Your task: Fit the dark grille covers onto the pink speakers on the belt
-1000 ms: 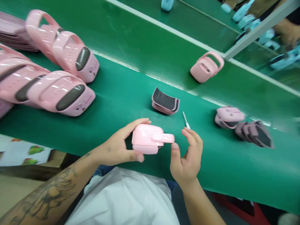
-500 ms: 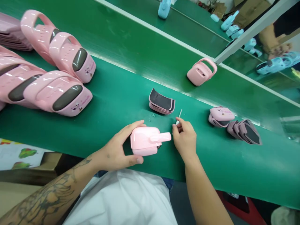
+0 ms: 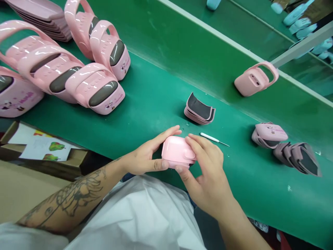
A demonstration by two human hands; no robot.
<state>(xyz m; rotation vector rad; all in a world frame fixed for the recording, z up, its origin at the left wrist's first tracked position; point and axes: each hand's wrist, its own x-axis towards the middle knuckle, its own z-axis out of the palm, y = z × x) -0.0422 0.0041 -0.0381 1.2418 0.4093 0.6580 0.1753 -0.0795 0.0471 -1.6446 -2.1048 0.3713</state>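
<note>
As both hands work at the near edge of the glossy green conveyor belt, the left hand has a firm grasp on a small glossy pink moulded plastic clog, fingers curled over its far side and thumb pressed along its near side. The right hand is clasping it too, fingers laid across the folded pink strap and thumb low on the near side. Can't tell from here whether the clog touches the belt beneath it!

Just beside the right hand, on the far side, lies a slim white-handled steel awl, its point aimed right. Farther out, a curved stack of pink-and-dark-grey insole pads sits on the belt. Over to the right, a pink moulded plastic upper rests next to a looser stack of mauve-and-grey pads.

Across on the left, a crowd of strapped pink clogs with dark grey oval panels lies in overlapping rows, and a stack of flat pink soles sits at the far left. One more pink clog stands alone near the belt's far edge, its strap tilted upward.
</note>
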